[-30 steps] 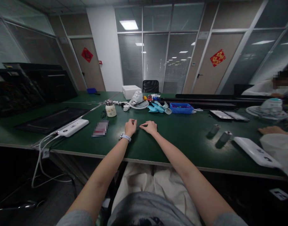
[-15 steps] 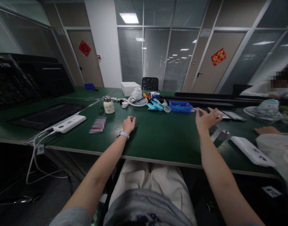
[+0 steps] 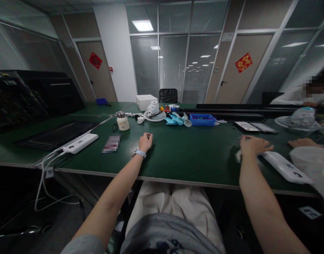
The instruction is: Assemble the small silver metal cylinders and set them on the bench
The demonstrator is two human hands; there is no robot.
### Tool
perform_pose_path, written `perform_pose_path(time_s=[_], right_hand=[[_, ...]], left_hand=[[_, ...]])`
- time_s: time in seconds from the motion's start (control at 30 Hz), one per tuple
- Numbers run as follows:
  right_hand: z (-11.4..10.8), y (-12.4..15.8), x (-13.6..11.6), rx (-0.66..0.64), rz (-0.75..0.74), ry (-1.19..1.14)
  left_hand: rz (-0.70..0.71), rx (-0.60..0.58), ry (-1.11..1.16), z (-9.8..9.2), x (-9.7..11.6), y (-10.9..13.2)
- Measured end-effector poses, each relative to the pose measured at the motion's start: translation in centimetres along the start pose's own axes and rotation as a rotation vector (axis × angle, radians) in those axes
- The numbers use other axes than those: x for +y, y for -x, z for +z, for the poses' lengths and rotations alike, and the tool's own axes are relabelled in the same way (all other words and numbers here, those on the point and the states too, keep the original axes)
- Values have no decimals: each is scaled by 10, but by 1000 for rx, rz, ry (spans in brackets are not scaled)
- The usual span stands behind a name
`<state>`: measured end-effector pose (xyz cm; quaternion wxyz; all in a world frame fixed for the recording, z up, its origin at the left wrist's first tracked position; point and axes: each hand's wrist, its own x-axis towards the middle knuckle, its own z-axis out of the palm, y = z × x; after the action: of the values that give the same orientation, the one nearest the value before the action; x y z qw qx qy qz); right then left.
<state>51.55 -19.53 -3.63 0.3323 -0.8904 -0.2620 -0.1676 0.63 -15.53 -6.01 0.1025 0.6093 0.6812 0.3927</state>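
Note:
My left hand (image 3: 145,142) rests on the green table (image 3: 188,155), thumb and fingers drawn together. Whether anything small is inside them I cannot make out. Over to the right, my right hand (image 3: 253,144) is low above the table with some fingers stretched to the right. A blurred, partly clear and whitish thing (image 3: 238,154) shows beside its wrist and thumb side; whether the hand holds it I cannot tell. A white power bank-like device (image 3: 285,167) lies just right of that hand, close to its fingers.
Farther back are a cream bottle (image 3: 122,122), white fan parts (image 3: 154,114), light-blue fan blades (image 3: 175,119) and a blue tray (image 3: 203,120). Another white device (image 3: 81,143) with cables lies left. At right, another person's hand (image 3: 305,142) and sleeve rest near two phone-like slabs (image 3: 247,126).
My right hand has moved right and down from near the blue tray. It now covers the spot where a grey metallic cylinder stood. My left hand has hardly moved.

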Motion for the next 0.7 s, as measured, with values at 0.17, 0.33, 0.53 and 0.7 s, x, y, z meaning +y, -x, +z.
perform_pose_path(time_s=[0.17, 0.33, 0.53, 0.7], right_hand=[[-10, 2, -4, -94, 63, 45], [-16, 7, -6, -120, 64, 8], [-25, 14, -9, -154, 74, -40], [-26, 16, -7, -143, 67, -63]], left_hand=[[-1, -4, 9, 0, 0, 0], [2, -2, 9, 0, 1, 1], [-2, -11, 3, 0, 1, 1], [6, -6, -2, 1, 0, 1]])
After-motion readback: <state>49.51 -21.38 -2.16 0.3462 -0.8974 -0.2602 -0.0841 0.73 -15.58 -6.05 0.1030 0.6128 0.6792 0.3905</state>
